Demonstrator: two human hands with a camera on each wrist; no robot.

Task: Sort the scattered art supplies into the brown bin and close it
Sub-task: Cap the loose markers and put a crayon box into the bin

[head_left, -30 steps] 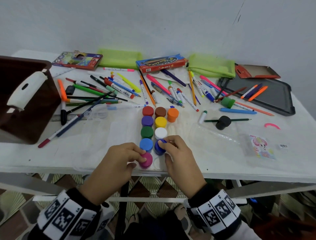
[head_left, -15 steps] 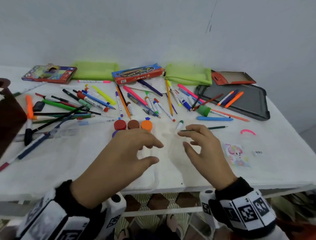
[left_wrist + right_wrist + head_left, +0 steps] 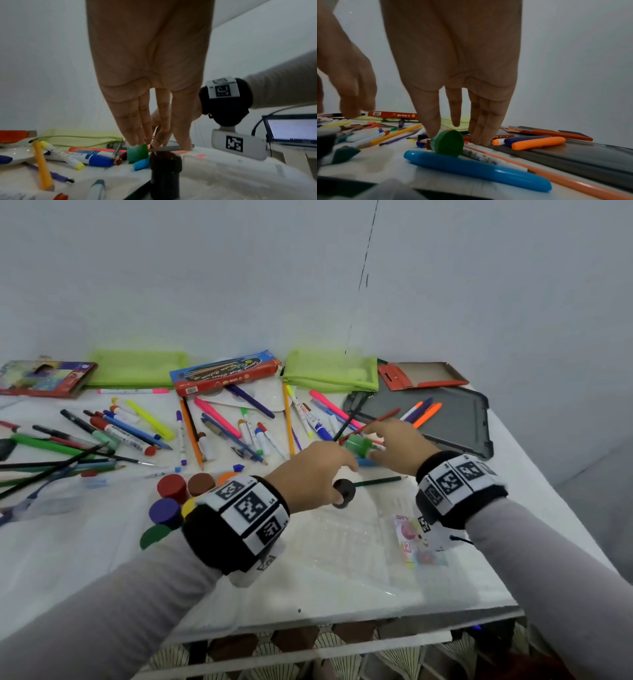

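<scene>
A green paint pot (image 3: 358,446) (image 3: 448,143) lies on its side against a blue marker (image 3: 476,170). My right hand (image 3: 387,440) (image 3: 453,119) reaches down over it, thumb on one side and straight fingers on the other, not closed round it. A black paint pot (image 3: 344,493) (image 3: 164,173) stands on a green pencil (image 3: 378,481). My left hand (image 3: 325,474) (image 3: 150,135) hovers over the black pot with fingers straight, holding nothing. The green pot (image 3: 138,153) shows just past its fingertips. The brown bin is out of view.
Red (image 3: 171,487), brown (image 3: 200,483) and purple (image 3: 165,511) paint pots stand left of my left wrist. Markers and pencils litter the table's back. A dark grey tray (image 3: 455,422) lies right, green pouches (image 3: 330,371) and a pencil box (image 3: 226,374) behind, a sticker pack (image 3: 411,539) near the front.
Both hands left the paint pots at the table's front and moved back and right, over the black and green pots. The view swung right and the brown bin dropped out of sight.
</scene>
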